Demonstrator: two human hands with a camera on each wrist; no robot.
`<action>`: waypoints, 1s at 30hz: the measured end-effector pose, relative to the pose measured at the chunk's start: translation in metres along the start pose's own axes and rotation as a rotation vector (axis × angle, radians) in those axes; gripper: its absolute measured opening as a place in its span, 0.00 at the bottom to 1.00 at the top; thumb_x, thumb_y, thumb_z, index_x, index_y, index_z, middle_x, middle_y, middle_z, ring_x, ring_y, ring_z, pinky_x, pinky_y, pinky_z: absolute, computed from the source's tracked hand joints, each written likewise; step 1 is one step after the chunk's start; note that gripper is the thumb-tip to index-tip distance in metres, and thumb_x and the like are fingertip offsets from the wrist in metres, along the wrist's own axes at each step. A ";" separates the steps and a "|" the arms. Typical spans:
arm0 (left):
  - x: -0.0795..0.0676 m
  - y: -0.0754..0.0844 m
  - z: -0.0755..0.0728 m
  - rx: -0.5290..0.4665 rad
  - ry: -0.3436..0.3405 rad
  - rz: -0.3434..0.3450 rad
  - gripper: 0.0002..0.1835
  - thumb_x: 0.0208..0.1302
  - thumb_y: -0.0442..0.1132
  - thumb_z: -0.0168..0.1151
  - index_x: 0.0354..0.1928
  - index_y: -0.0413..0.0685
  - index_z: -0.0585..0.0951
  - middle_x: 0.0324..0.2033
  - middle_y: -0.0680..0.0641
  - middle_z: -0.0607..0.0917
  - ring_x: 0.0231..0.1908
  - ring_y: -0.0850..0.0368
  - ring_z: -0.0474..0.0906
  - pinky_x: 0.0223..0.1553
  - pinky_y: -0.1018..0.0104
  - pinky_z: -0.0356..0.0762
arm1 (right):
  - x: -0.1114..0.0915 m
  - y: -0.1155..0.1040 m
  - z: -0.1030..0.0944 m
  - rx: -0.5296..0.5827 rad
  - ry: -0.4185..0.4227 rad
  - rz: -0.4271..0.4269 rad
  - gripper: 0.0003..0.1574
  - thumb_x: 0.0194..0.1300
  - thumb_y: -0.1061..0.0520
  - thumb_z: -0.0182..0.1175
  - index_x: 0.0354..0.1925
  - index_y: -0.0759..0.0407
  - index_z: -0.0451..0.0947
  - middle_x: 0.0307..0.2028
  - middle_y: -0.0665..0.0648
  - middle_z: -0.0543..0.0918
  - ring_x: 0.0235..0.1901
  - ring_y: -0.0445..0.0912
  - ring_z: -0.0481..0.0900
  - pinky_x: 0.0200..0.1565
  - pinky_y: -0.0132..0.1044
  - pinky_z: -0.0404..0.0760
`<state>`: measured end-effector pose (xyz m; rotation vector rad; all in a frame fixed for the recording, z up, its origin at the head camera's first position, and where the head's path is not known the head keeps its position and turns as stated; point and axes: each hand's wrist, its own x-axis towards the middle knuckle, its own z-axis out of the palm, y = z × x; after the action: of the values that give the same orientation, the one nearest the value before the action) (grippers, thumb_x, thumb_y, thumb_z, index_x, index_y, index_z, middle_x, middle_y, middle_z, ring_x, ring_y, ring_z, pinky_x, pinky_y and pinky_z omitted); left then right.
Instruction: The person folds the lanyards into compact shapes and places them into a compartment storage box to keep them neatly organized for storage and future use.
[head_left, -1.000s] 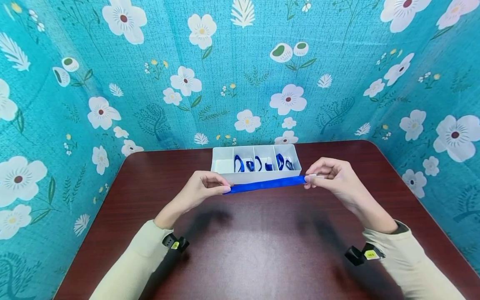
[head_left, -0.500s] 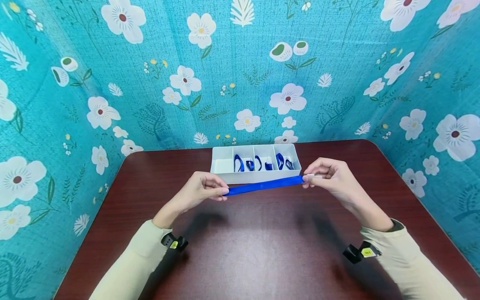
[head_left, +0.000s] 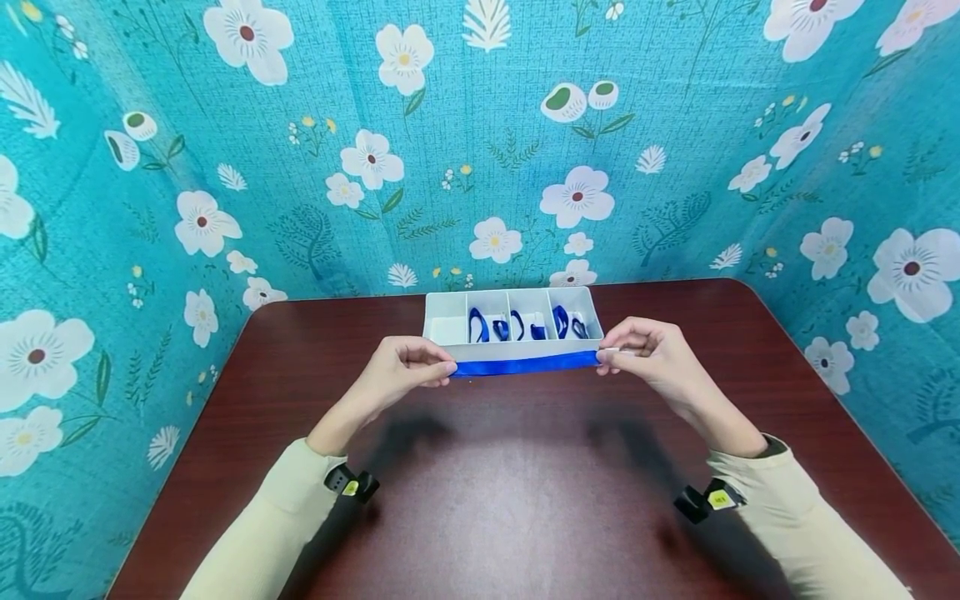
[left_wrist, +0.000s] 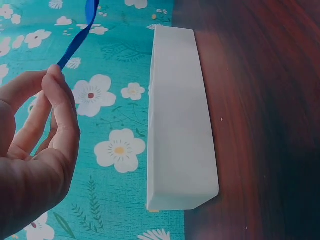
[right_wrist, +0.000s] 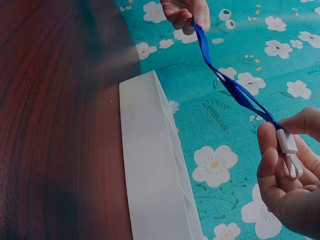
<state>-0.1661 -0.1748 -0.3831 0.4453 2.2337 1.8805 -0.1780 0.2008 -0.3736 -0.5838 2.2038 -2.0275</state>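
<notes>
A blue lanyard [head_left: 525,364] stretches between both hands, above the table and in front of the white box. My left hand [head_left: 401,367] pinches one end of it between thumb and fingertips. At the other end my right hand [head_left: 645,350] pinches the strap by its white plastic clip [right_wrist: 287,142], which hangs against the fingers in the right wrist view. There the two strands are seen slightly twisted and parted. The white divided box [head_left: 512,354] stands behind; several blue straps, one of them a blue loop [head_left: 477,327], lie in its compartments.
The dark red-brown table [head_left: 487,500] spreads below the hands. A teal flowered cloth [head_left: 480,142] hangs behind and at both sides. The box's leftmost compartment [head_left: 447,329] shows its bare bottom. Black wrist cameras are strapped at both sleeves.
The right hand has shifted a little to the left, and the left hand has risen slightly. The lanyard hangs more level now, with its ends slightly closer together. Both grips stay the same.
</notes>
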 end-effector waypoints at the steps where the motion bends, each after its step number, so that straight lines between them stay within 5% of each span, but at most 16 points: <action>1: 0.000 0.001 0.000 0.000 0.006 0.003 0.08 0.63 0.31 0.69 0.41 0.32 0.85 0.33 0.33 0.86 0.30 0.53 0.86 0.42 0.54 0.85 | 0.000 -0.001 0.001 0.002 -0.001 0.000 0.07 0.63 0.70 0.66 0.38 0.74 0.77 0.28 0.61 0.87 0.27 0.49 0.86 0.34 0.35 0.85; 30: 0.003 0.021 0.013 0.033 0.029 0.122 0.06 0.63 0.32 0.69 0.39 0.35 0.86 0.29 0.40 0.86 0.29 0.52 0.85 0.39 0.55 0.85 | 0.011 -0.015 0.029 -0.085 -0.068 -0.054 0.07 0.63 0.69 0.66 0.40 0.70 0.79 0.30 0.65 0.86 0.30 0.54 0.86 0.39 0.38 0.85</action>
<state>-0.1623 -0.1589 -0.3651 0.5755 2.3079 1.9222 -0.1753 0.1695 -0.3600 -0.7175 2.2669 -1.9161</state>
